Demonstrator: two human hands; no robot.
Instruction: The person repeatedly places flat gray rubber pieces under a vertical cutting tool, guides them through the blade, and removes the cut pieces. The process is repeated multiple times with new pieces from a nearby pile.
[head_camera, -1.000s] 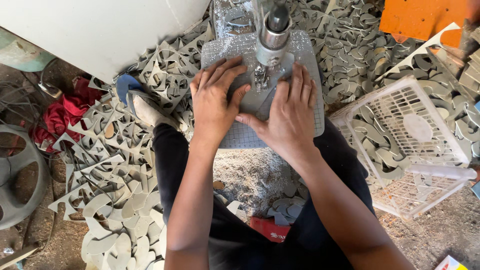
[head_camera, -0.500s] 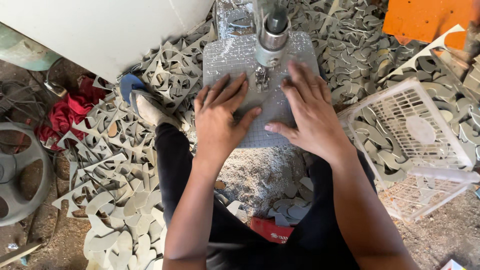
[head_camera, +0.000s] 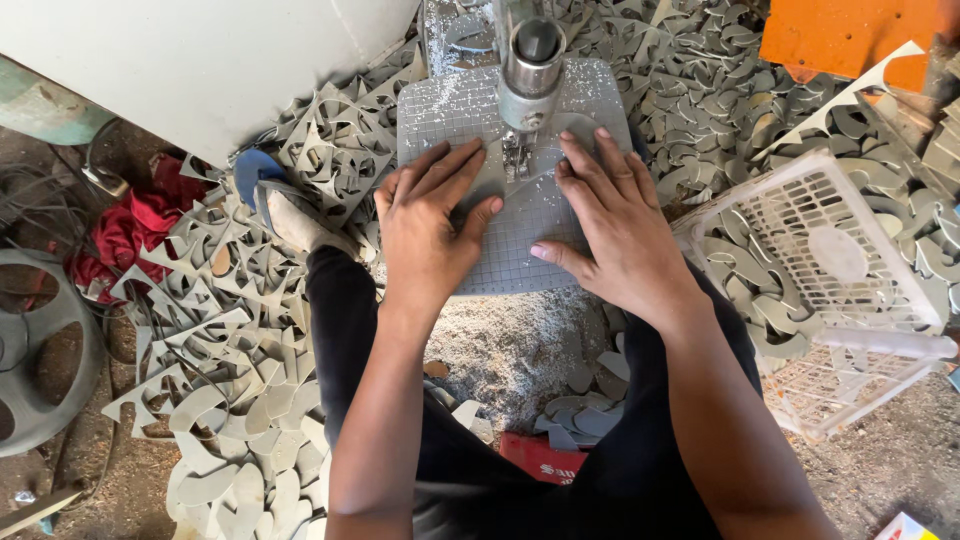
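Note:
A grey textured sheet (head_camera: 520, 250) lies flat on a machine bed under a metal cutting head (head_camera: 528, 75). My left hand (head_camera: 430, 225) presses flat on the sheet's left side, fingers spread toward the blade (head_camera: 516, 160). Pressed on the right side, my right hand (head_camera: 610, 225) has its fingertips just beside the blade. A curved cut line runs across the sheet between the two hands. Neither hand grips anything; both rest palm-down.
Piles of grey cut-out offcuts (head_camera: 230, 340) cover the floor left and behind. A white plastic basket (head_camera: 850, 290) holding cut pieces stands at the right. Sawdust (head_camera: 510, 350) lies below the bed. Red cloth (head_camera: 125, 235), a wheel (head_camera: 40, 350) and an orange board (head_camera: 850, 35) ring the area.
Both hands have slid and turned on the sheet; the right hand moved outward to the right, and the sheet has shifted under the cutting head.

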